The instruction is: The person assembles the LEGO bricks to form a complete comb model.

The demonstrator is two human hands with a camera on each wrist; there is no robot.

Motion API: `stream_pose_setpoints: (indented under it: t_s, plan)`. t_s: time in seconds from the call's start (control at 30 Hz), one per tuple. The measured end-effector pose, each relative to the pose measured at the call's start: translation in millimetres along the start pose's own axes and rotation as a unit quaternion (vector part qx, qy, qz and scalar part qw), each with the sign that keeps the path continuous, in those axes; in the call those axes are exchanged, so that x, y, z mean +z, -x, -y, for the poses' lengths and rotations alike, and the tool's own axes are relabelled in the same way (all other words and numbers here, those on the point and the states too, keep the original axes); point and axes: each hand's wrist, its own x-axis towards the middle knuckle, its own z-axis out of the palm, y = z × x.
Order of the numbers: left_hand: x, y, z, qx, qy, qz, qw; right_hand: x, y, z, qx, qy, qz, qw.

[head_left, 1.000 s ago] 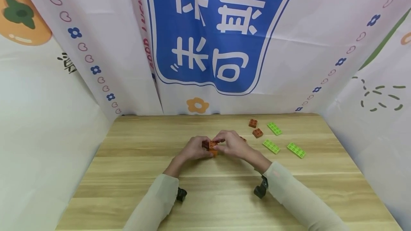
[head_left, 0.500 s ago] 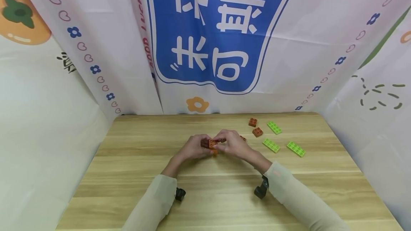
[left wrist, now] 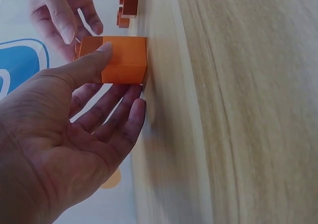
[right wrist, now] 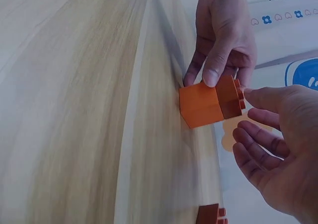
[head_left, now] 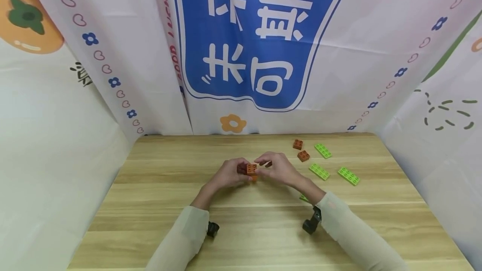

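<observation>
A reddish-brown toy brick (head_left: 251,168) sits studs up on an orange brick (left wrist: 124,60), forming a short stack near the table's middle. My left hand (head_left: 227,173) holds this stack from the left, thumb across its near side and fingers behind. To its right is my right hand (head_left: 278,170), its fingers parted and loosely bent with nothing gripped. In the right wrist view, the right hand's (right wrist: 283,139) nearest fingertip is close beside the brown brick's studs; whether it touches, I cannot tell. The left fingers behind the stack are partly hidden.
Two brown bricks (head_left: 303,156) lie at the back right, beside several lime-green bricks (head_left: 319,171). Part of another green brick (head_left: 303,198) shows by the right forearm. The wooden table (head_left: 169,154) meets a printed cloth wall (head_left: 320,116) behind.
My right fingers have loosened from the brown brick and drawn slightly right. The left hand keeps its hold on the stack. A green brick has come into sight by the right forearm.
</observation>
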Motion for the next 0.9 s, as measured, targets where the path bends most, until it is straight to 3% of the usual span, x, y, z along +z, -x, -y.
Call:
stream_pose_setpoints:
  t_s: [0.47, 0.9]
  plan:
    - [0.6, 1.9, -7.1, -0.006, -0.018, 0.009, 0.9998, -20.7, 22.0, -8.6, -0.011, 0.026, 0.019, 0.9994]
    - [1.8, -0.3, -3.7, -0.021, -0.03, 0.006, 0.9993, -34.8, 50.8, -19.3, -0.019, 0.05, 0.032, 0.9981]
